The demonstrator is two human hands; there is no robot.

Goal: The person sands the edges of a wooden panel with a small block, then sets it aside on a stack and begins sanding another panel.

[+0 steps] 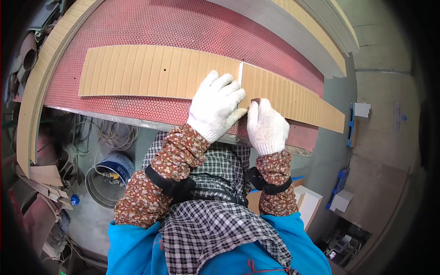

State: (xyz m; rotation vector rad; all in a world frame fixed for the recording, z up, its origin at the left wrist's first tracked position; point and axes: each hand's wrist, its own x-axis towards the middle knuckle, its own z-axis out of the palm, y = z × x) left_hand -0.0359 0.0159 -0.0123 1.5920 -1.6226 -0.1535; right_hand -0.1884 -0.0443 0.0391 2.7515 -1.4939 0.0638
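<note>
Ribbed tan boards (151, 71) lie end to end near the red mat's (183, 23) front edge, where the gloved left hand (214, 105) presses flat, fingers spread, and the right hand (266, 127) pinches a small block (255, 101), apparently rubbing the joint.

A workshop for panel or board work: a wide bench covered in red perforated matting (183, 27) fills twelve o'clock, grooved tan boards (151, 71) lie on it, offcuts pile at nine, and a bucket (107, 181) with cables sits at eight.
</note>
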